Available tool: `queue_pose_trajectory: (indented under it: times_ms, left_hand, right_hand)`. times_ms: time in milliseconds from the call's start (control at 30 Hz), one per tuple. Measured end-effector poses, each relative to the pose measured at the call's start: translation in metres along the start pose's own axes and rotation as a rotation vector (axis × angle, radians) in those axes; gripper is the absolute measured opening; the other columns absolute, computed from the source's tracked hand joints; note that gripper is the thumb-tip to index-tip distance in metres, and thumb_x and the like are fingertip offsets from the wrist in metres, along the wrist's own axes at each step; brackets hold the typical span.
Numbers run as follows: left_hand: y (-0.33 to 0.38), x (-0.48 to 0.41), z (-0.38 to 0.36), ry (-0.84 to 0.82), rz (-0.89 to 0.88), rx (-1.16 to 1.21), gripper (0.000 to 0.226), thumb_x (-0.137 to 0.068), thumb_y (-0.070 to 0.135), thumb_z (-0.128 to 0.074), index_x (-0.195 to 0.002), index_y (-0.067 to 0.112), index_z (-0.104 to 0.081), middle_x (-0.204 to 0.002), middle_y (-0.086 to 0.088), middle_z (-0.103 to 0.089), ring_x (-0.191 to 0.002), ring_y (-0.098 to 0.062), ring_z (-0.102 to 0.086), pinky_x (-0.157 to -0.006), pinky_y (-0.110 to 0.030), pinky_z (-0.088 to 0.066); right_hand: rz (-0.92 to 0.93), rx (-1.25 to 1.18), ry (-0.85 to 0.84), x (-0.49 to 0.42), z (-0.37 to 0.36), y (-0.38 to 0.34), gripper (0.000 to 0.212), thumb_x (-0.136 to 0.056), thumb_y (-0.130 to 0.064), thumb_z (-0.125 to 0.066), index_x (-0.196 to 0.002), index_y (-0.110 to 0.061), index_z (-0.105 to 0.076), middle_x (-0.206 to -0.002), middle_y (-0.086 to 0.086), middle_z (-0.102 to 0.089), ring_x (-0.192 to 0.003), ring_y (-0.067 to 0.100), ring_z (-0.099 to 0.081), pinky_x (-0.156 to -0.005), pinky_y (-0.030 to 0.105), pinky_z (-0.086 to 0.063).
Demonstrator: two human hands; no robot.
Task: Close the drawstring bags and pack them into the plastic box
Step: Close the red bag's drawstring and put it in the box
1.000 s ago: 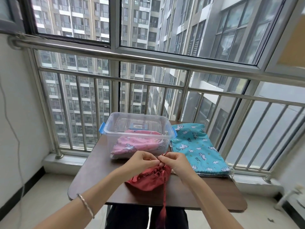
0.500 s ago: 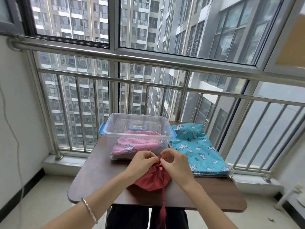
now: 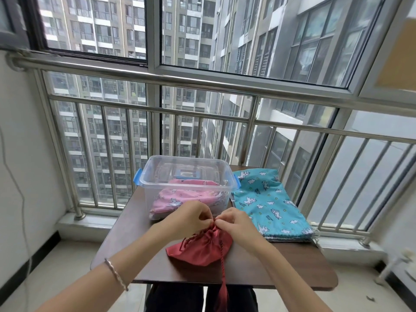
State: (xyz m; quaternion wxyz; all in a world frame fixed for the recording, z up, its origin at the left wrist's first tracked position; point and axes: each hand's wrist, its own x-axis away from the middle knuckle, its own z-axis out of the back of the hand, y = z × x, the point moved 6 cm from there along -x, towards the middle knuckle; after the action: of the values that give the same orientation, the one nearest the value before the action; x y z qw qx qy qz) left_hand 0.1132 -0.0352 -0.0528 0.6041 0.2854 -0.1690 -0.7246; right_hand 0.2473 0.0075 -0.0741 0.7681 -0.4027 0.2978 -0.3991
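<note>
Near the front edge of the tabletop [image 3: 139, 233], at its middle, lies a small red drawstring bag [image 3: 202, 247], its mouth gathered into a tight pucker on the far side; the left hand [image 3: 191, 218] and the right hand [image 3: 236, 222] meet over that pucker, both curled, thumb and fingertips of each pinched on the gathered neck or its cord, though which of the two cannot be told; a red cord [image 3: 222, 269] runs from the neck across the bag toward the person and hangs over the front edge, ending in a tassel; a thin bracelet [image 3: 116, 274] circles the left wrist; behind the hands, toward the back-left corner, stands a clear plastic box [image 3: 186, 181] with blue latches and no lid on it, holding a pink printed bag [image 3: 180, 198] that lies flat inside; just beside the box, along the right edge of the tabletop, a blue printed bag [image 3: 267, 201] lies flat and unpacked, its near end reaching the right edge; beyond the table a steel railing [image 3: 202, 84] crosses the window.
</note>
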Motion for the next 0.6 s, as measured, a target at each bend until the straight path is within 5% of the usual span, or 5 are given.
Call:
queue_pose_trajectory:
  times_ms: [100,333,433,600]
  left_hand:
    - [0.004,0.001,0.002,0.055,-0.079,-0.128,0.011,-0.087,0.024,-0.061,-0.086,0.019,-0.072,-0.070,0.012,-0.062,-0.057,0.003,-0.051,-0.057,-0.012,-0.041]
    - [0.006,-0.002,-0.002,0.080,-0.146,-0.059,0.011,-0.087,0.022,-0.065,-0.093,0.019,-0.074,-0.087,0.006,-0.071,-0.077,-0.006,-0.061,-0.072,-0.021,-0.050]
    - [0.001,-0.004,-0.006,0.091,-0.108,0.046,0.011,-0.088,0.021,-0.064,-0.091,0.017,-0.074,-0.082,0.003,-0.072,-0.078,-0.014,-0.062,-0.070,-0.025,-0.049]
    - [-0.005,-0.007,-0.011,0.055,-0.054,0.155,0.010,-0.088,0.022,-0.064,-0.085,0.016,-0.072,-0.076,0.007,-0.069,-0.070,-0.007,-0.061,-0.069,-0.025,-0.049]
  right_hand:
    - [-0.220,-0.356,-0.185,-0.001,-0.008,0.011,0.017,-0.090,-0.004,-0.062,-0.077,-0.010,-0.071,-0.070,-0.006,-0.066,-0.064,0.002,-0.060,-0.063,0.014,-0.046]
    - [-0.336,-0.686,-0.427,0.001,-0.004,0.020,0.017,-0.089,-0.007,-0.061,-0.099,0.001,-0.072,-0.092,0.006,-0.069,-0.079,0.010,-0.060,-0.075,0.020,-0.046]
    - [-0.267,-0.659,-0.382,-0.002,-0.004,0.020,0.032,-0.084,-0.012,-0.069,-0.109,0.008,-0.067,-0.098,0.011,-0.068,-0.084,0.014,-0.060,-0.075,0.022,-0.046]
    - [-0.120,-0.329,0.002,-0.001,0.008,0.008,0.010,-0.078,0.002,-0.067,-0.075,-0.007,-0.073,-0.066,0.002,-0.068,-0.058,0.006,-0.060,-0.056,0.015,-0.045]
